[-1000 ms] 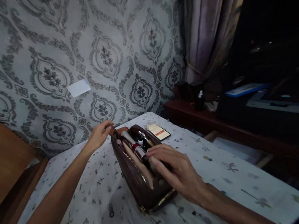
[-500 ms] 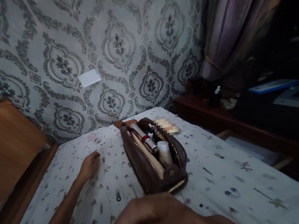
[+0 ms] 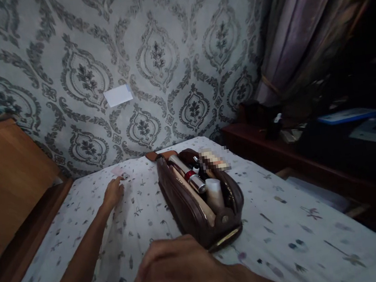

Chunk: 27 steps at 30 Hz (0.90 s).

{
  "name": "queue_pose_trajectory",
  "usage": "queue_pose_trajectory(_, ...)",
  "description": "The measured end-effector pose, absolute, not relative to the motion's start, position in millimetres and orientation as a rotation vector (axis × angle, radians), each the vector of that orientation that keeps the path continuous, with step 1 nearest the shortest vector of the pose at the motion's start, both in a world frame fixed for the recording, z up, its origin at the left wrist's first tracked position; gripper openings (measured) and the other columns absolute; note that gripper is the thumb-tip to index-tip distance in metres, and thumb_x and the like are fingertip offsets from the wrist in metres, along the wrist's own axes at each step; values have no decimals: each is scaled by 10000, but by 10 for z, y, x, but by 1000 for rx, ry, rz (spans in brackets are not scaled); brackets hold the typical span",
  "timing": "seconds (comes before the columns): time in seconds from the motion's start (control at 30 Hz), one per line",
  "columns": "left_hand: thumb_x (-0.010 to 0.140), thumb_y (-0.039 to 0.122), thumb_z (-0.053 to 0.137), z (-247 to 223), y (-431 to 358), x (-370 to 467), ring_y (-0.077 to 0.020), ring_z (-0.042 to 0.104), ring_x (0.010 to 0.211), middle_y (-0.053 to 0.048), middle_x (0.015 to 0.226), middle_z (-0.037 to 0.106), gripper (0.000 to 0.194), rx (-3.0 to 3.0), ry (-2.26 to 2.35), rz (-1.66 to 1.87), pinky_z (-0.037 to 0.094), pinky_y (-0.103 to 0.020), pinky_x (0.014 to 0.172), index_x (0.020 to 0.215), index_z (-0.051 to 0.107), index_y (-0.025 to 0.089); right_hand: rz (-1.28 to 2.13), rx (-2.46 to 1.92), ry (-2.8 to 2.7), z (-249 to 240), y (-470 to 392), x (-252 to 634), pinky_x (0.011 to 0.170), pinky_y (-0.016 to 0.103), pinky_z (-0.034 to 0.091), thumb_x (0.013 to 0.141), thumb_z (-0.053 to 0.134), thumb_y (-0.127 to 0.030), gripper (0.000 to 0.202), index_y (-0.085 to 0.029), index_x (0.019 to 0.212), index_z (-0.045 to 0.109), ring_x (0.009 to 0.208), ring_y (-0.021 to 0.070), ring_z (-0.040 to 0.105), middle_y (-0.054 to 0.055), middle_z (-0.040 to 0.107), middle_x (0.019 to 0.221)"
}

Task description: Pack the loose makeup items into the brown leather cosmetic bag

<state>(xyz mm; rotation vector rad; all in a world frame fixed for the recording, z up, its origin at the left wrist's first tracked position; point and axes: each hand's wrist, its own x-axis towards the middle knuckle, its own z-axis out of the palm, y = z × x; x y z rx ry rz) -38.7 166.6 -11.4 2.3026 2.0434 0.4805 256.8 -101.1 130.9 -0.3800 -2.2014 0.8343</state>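
Observation:
A brown leather pouch (image 3: 186,210) lies unzipped on the patterned sheet in the middle. Inside it I see a silver tube with a red band (image 3: 193,180), a white-capped bottle (image 3: 214,193) and a long beige item (image 3: 192,198). My left hand (image 3: 113,192) rests low over the sheet left of the pouch, fingers loosely bent and apparently empty, close to a small pale pink item (image 3: 119,172). Whether it touches that item I cannot tell. My right hand (image 3: 180,271) is in the foreground before the pouch's near end, back upward and blurred; its fingers are hidden.
A patterned sheet (image 3: 275,226) covers the surface. Behind the pouch lies an orange-brown flap or case (image 3: 169,154), with a pixelated item (image 3: 214,159) beside it. A wooden panel (image 3: 6,183) stands left, a dark red ledge (image 3: 243,136) right. White paper (image 3: 118,95) is on the wall.
My left hand has moved forward, closer to the pale pink item. My right hand has shifted left in view. The whole scene has slid slightly right as the camera turned.

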Motion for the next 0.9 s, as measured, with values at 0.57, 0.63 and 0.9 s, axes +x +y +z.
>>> queue_pose_trajectory(0.57,934,458,315,-46,1854,-37,-348,605,1034,-181,1114,599,453,2144,2333,283,487,-433,795,1249,559,243,1455,-966,-1545,-394,-324,1886,508,159,384,718,552,-133,314,-144,958,753,494,77,495,-37,613,569)
queue_pose_trajectory(0.63,930,473,302,-30,1771,-42,-344,616,1001,-175,1090,597,444,2110,2369,304,495,-412,733,1198,571,243,1426,-985,-1633,-355,-363,1921,495,155,371,704,541,-101,349,-152,968,765,489,78,489,-36,632,576)
queue_pose_trajectory(0.9,912,371,337,-56,1464,-169,-310,627,895,-141,1045,590,346,2032,2405,473,457,-360,610,1117,590,253,1336,-1017,-1710,-282,-400,1951,486,137,368,710,551,-79,377,-190,994,772,488,74,486,-37,671,610)
